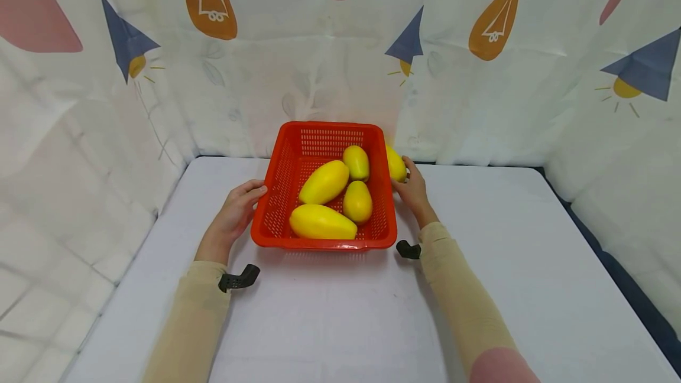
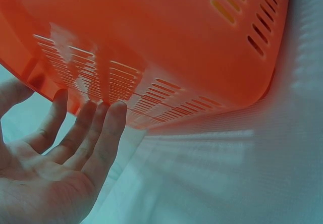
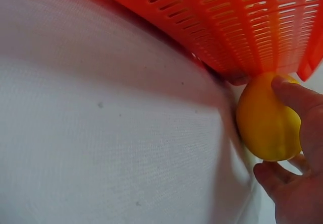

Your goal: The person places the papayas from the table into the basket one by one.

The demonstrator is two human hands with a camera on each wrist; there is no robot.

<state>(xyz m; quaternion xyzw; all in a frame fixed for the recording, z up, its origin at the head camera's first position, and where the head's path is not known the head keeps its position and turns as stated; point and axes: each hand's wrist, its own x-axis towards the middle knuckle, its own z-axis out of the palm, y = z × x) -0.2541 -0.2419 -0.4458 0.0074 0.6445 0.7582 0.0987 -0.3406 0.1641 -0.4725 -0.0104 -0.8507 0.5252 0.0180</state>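
Note:
A red plastic basket [image 1: 324, 243] with slotted walls stands on the white table and holds several yellow mangoes [image 1: 323, 222]. My left hand [image 1: 239, 208] is at the basket's left side. In the left wrist view its nearly straight fingers [image 2: 113, 123] touch the slotted outer wall below the rim. On the opposite side, my right hand [image 1: 414, 188] grips another yellow mango [image 1: 394, 164] outside the basket, close against the right wall. The right wrist view shows the thumb on one side of this mango [image 3: 267, 120] and the fingers on the other.
A white table [image 1: 340, 312] extends around the basket. Behind it hangs a pale curtain [image 1: 330, 75] printed with lamps and bulbs, which also encloses the sides. Black wrist mounts [image 1: 239, 277] sit at both cuffs.

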